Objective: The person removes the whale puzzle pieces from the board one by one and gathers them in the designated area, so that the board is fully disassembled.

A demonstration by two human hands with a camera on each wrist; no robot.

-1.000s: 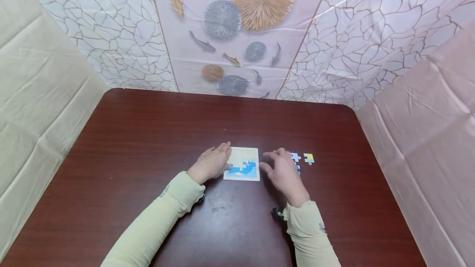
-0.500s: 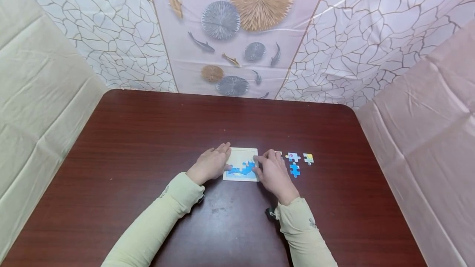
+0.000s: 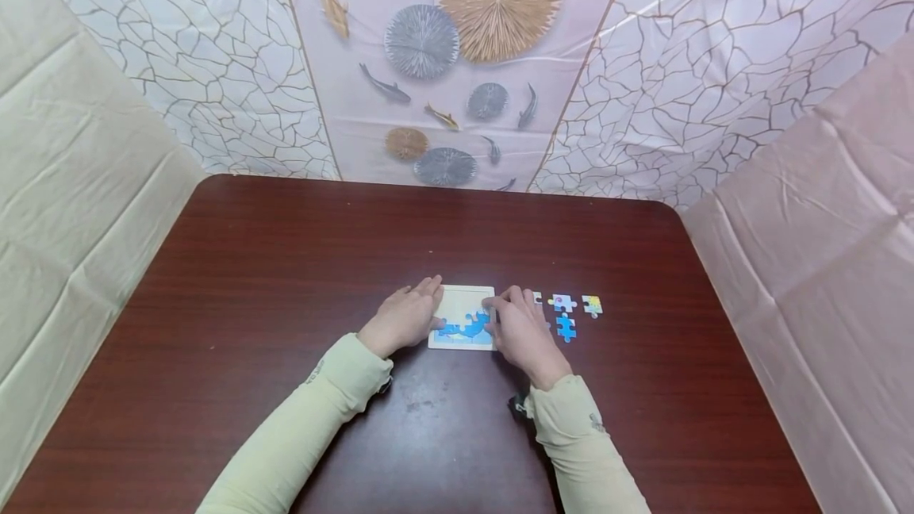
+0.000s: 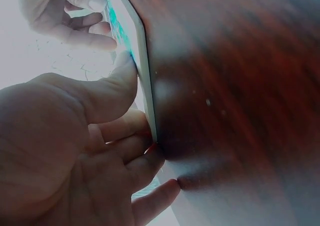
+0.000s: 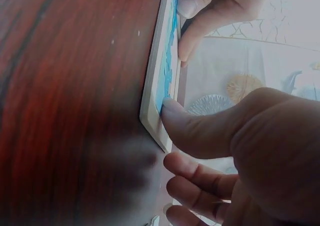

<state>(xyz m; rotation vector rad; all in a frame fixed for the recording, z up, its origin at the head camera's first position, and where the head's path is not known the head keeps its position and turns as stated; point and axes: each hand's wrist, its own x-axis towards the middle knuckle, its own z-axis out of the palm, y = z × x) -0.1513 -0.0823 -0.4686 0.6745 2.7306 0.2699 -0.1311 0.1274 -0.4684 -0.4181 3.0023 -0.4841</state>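
A pale jigsaw puzzle tray (image 3: 462, 346) lies on the table, its lower part filled with blue pieces (image 3: 464, 330) and its upper part bare. My left hand (image 3: 403, 317) holds the tray's left side, with the thumb on top and the fingers along the edge (image 4: 145, 71). At the right side, my right hand (image 3: 524, 331) has its thumb and index finger either side of a blue puzzle piece (image 3: 483, 318) in the tray. In the right wrist view, that thumb (image 5: 182, 121) rests on the picture surface while the other fingers curl beside the tray's corner.
Several loose puzzle pieces lie right of the tray: a blue one (image 3: 566, 328), a pale one (image 3: 562, 303) and a yellow-green one (image 3: 592, 305). Another (image 3: 537, 297) is partly behind the right hand. The dark red tabletop (image 3: 321, 244) meets patterned cloth walls at the back.
My right hand has moved left from beside the tray onto its right part, uncovering the loose pieces. The left hand has stayed on the tray's left side.
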